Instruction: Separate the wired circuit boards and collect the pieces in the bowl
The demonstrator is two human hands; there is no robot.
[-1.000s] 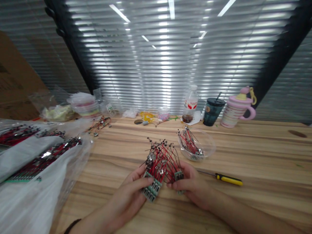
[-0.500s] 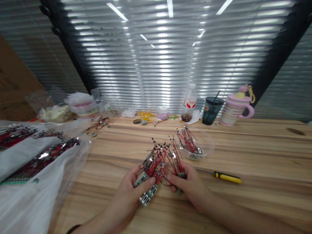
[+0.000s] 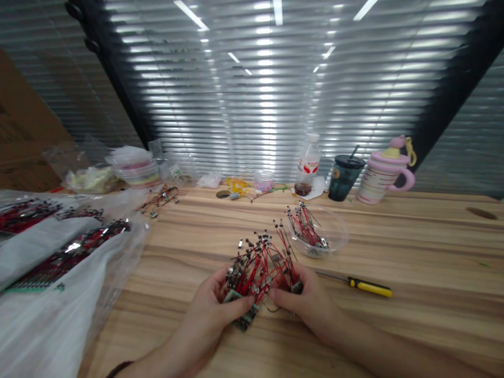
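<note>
Two hands near each other over tabletop (image 3: 189, 241). Left hand (image 3: 208, 310): grip closed on green boards (image 3: 249, 316). Right hand (image 3: 317, 302): grip closed on small board (image 3: 297, 287). Red wires (image 3: 258, 265) cross between; best pinch boards, not wires, and part tangles softly so nothing snaps. Yellow screwdriver (image 3: 370, 287) near right hand. Farther: clear bowl (image 3: 339, 236) holding more wires (image 3: 309, 231).
</note>
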